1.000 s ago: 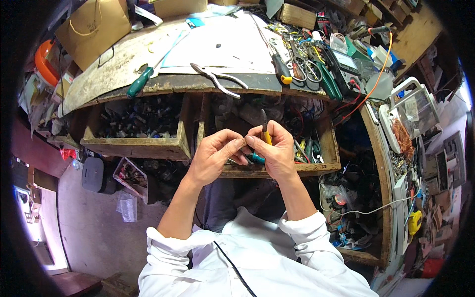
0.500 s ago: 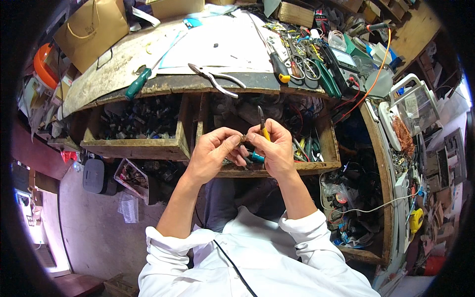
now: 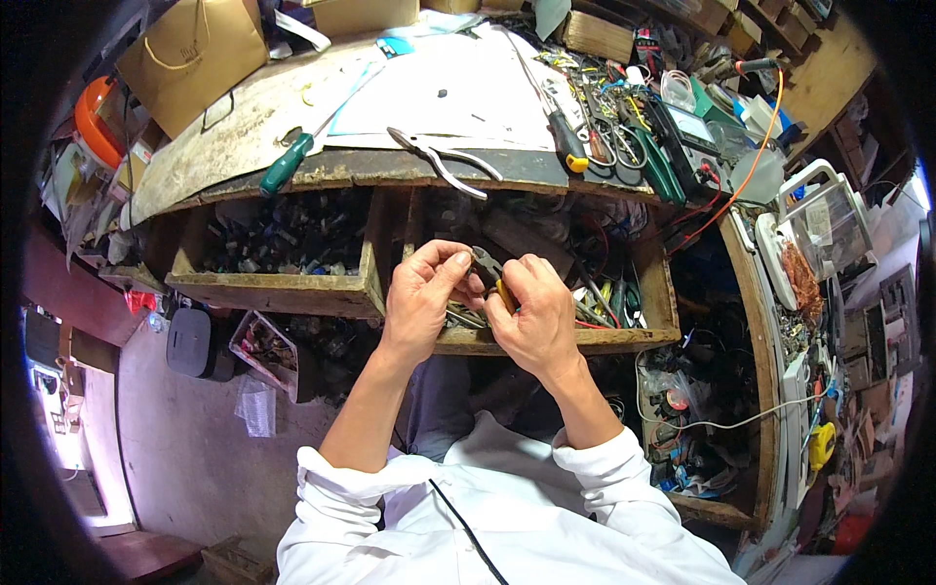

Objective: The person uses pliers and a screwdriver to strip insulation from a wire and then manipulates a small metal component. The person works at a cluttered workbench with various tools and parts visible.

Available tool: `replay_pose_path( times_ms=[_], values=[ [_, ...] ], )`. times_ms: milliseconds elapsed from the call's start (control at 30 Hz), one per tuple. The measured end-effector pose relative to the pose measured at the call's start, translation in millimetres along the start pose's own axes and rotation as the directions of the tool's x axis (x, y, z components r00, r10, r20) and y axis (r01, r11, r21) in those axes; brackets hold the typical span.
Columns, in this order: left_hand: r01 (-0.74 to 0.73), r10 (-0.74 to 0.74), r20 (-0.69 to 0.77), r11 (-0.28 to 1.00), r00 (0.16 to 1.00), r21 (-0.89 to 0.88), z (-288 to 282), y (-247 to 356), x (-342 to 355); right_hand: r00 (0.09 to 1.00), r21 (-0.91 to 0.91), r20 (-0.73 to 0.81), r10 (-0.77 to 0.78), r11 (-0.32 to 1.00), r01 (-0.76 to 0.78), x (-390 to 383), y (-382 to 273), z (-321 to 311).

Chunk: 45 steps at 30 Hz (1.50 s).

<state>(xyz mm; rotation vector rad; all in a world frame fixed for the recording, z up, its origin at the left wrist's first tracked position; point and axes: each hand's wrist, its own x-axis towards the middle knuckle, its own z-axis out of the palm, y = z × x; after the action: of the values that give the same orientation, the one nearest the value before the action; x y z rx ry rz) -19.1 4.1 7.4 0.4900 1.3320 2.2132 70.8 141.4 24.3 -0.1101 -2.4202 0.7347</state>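
My left hand is closed, its thumb and fingertips pinching a small thing I cannot make out. My right hand is wrapped round yellow-handled pliers, a small pair with dark jaws. The jaws point up and left and reach the left fingertips; whether they grip the small piece there is hidden. Both hands are above the front of an open wooden drawer with tools and wires inside. Beyond them, on the bench edge, lie larger bare-metal pliers with their handles spread.
A green-handled screwdriver juts over the bench edge; a black-and-yellow-handled one lies to the right. Another open drawer at left holds many small dark parts. A multimeter with an orange lead stands at the right. A bin sits below.
My right hand has turned the yellow-handled pliers from pointing away from me to pointing at the left fingertips. The left hand keeps its pinch. The whole view has shifted slightly.
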Motion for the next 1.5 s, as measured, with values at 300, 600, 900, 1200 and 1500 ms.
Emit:
replay_pose_path(
  times_ms=[300,600,900,1200,1500],
  values=[
    [0.044,-0.044,-0.035,0.999,0.998,-0.009,0.8,-0.3,1.0,0.997,-0.154,-0.062,-0.056,0.987,0.046,-2.0,-7.1,0.6],
    [0.101,-0.1,-0.018,0.995,0.995,0.022,-6.5,-1.3,5.0,1.0,-0.125,-0.008,-0.018,0.992,0.017,-2.9,-2.7,-0.6],
    [0.149,-0.148,-0.039,0.988,0.988,0.033,-3.8,1.8,5.9,1.0,-0.129,-0.011,-0.008,0.992,0.006,-4.3,-0.6,1.3],
    [0.197,-0.188,0.092,0.975,0.978,-0.106,-5.4,8.3,6.8,1.0,-0.107,-0.008,-0.019,0.994,0.018,-4.6,1.2,2.0],
    [0.1,-0.098,0.042,0.995,0.994,-0.031,-5.3,-0.3,5.5,1.0,-0.139,-0.006,-0.019,0.99,0.018,-5.0,0.3,2.2]
  ],
)
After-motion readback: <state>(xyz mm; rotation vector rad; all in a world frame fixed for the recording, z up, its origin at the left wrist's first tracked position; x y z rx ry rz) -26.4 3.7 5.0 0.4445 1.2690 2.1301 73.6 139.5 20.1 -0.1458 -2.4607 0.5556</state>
